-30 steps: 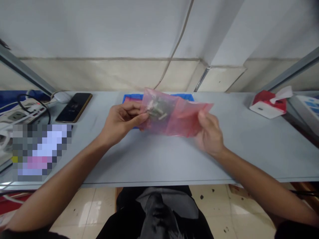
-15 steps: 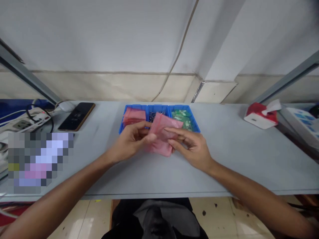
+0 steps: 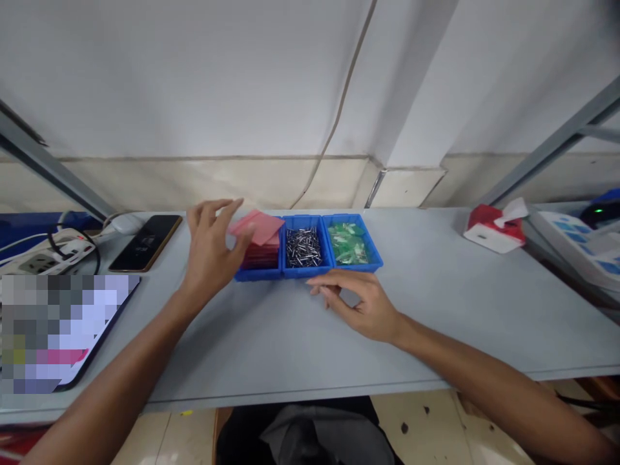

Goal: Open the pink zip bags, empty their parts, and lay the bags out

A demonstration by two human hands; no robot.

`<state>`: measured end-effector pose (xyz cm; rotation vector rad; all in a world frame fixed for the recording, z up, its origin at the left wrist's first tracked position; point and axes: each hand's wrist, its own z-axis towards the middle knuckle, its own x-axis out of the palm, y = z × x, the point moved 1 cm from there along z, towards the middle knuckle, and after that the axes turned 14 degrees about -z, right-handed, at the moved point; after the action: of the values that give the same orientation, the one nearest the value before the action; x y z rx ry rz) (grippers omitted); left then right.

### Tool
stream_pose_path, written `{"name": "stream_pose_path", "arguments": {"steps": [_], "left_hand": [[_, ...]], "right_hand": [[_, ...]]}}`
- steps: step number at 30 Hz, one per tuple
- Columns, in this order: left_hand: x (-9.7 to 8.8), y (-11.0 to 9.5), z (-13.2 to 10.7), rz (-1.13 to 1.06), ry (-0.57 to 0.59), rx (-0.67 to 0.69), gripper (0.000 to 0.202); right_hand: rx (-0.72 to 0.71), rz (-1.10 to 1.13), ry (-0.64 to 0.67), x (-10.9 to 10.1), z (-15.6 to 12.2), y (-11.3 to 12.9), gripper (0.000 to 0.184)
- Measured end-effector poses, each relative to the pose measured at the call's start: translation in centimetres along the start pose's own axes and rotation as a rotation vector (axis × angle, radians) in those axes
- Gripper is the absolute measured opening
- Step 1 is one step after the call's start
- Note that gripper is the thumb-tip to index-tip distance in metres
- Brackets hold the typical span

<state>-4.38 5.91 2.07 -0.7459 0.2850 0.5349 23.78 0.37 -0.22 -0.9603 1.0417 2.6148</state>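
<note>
The left hand (image 3: pixel 209 248) is spread, its thumb over the pink bags (image 3: pixel 264 228) piled in a blue tray (image 3: pixel 261 274) to its right; whether it touches them is unclear. The right hand (image 3: pixel 371 307) is curled; I cannot tell if it pinches anything. Just beyond it on the surface (image 3: pixel 271 349) stand two more trays (image 3: pixel 307 272), holding metal pins (image 3: pixel 303 247) and green packets (image 3: pixel 349 242).
</note>
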Motion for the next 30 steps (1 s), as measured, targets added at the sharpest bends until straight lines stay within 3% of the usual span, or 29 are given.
{"name": "stream_pose_path", "arguments": {"steps": [3,5,8,11,16,19,22,26,28,30], "left_hand": [[0.2,0.0,-0.2,-0.024,0.370,0.105,0.043],[0.3,0.3,-0.4,-0.010,0.474,0.100,0.037],[0.3,0.7,-0.6,0.047,0.362,0.122,0.029],[0.4,0.6,-0.3,-0.035,0.280,0.189,0.021],[0.3,0.4,-0.1,-0.020,0.387,0.169,0.034],[0.1,0.6,-0.3,0.045,0.365,0.143,0.028],[0.0,0.8,-0.4,0.111,0.325,0.196,0.026],[0.0,1.2,-0.3,0.122,0.424,0.292,0.032],[-0.1,1.3,-0.3,0.112,0.396,0.308,0.026],[-0.3,1.1,-0.4,0.127,0.279,0.326,0.023]], "right_hand": [[-0.030,-0.042,0.017,-0.1,0.0,0.0,0.026],[-0.043,-0.063,0.020,-0.1,-0.1,-0.1,0.026],[-0.061,-0.094,0.024,0.0,-0.1,-0.3,0.026],[-0.084,-0.120,0.040,0.1,-0.1,-0.4,0.025],[-0.160,-0.153,0.041,0.1,-0.1,-0.6,0.024],[-0.178,-0.183,0.063,0.1,-0.2,-0.7,0.024],[-0.187,-0.193,0.073,0.3,-0.3,-0.8,0.024],[-0.206,-0.196,0.079,0.4,-0.3,-0.8,0.024],[-0.214,-0.203,0.079,0.3,-0.3,-0.8,0.024],[-0.220,-0.209,0.076,0.2,-0.3,-0.8,0.024]]}}
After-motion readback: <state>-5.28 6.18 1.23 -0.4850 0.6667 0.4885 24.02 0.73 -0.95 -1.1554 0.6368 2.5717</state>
